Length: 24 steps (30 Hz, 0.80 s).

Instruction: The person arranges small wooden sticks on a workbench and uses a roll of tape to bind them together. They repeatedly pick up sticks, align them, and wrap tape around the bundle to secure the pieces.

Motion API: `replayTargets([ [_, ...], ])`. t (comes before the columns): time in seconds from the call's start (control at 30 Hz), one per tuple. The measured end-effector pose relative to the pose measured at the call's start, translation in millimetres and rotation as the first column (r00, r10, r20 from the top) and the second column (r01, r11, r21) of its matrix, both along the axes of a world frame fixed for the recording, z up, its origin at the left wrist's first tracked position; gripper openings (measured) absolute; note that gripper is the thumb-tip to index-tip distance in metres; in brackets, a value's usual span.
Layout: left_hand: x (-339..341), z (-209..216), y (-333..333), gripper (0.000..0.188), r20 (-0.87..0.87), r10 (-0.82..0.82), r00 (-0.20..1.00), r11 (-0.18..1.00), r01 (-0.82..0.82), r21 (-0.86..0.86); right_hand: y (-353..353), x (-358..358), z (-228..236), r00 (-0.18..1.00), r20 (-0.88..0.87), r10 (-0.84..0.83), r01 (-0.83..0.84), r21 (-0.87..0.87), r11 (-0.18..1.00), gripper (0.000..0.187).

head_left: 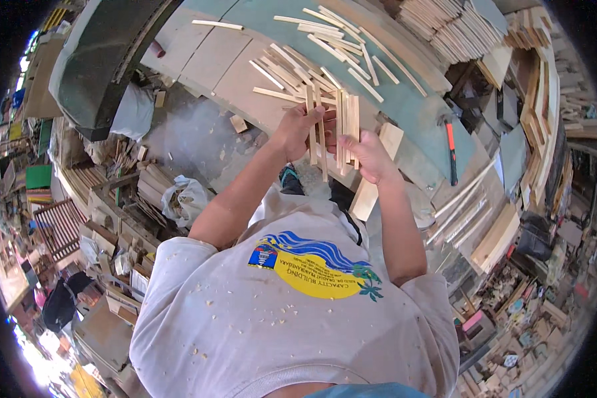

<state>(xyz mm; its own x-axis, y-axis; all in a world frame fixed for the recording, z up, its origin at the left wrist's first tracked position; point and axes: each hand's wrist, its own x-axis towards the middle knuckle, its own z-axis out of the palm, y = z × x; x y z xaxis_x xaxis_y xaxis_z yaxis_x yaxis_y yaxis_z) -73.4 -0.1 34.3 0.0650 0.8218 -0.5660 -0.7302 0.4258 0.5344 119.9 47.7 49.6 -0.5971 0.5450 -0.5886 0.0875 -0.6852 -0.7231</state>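
Thin wooden strips fill both of my hands over the near edge of a workbench (235, 56). My left hand (297, 131) is closed on a few upright wooden strips (322, 146), which stand slightly apart from one another. Beside it, my right hand (371, 154) grips a tighter bundle of wooden strips (347, 126), its thumb lying across the front. Just beyond my hands, a loose pile of similar strips (282, 66) lies on the bench. Farther back, more strips (358, 56) are scattered across the greenish part of the surface.
A hammer (452, 149) with an orange and black handle lies on the right of the bench. A wooden board (386, 142) is beside my right hand. Stacked wood (451, 30) rises at the far right. A large dark machine part (106, 63) stands at the left, near a white plastic bag (186, 199).
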Motion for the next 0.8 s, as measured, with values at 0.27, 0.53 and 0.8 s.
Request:
replayTargets([
  [0.27, 29, 9, 8, 0.022, -0.108, -0.118, 0.987, 0.993, 0.116, -0.018, -16, 23, -8, 0.998, 0.019, -0.056, 0.056, 0.025, 0.998, 0.032],
  [0.53, 72, -14, 30, 0.027, -0.244, -0.123, 0.962, 0.988, 0.143, 0.064, -24, 46, -19, 0.967, 0.225, -0.118, 0.061, 0.247, 0.967, 0.028],
  [0.8, 114, -18, 51, 0.023, -0.256, -0.233, 0.938, 0.957, 0.268, 0.113, -14, 79, -10, 0.911, 0.355, -0.212, 0.090, 0.332, 0.939, 0.033],
])
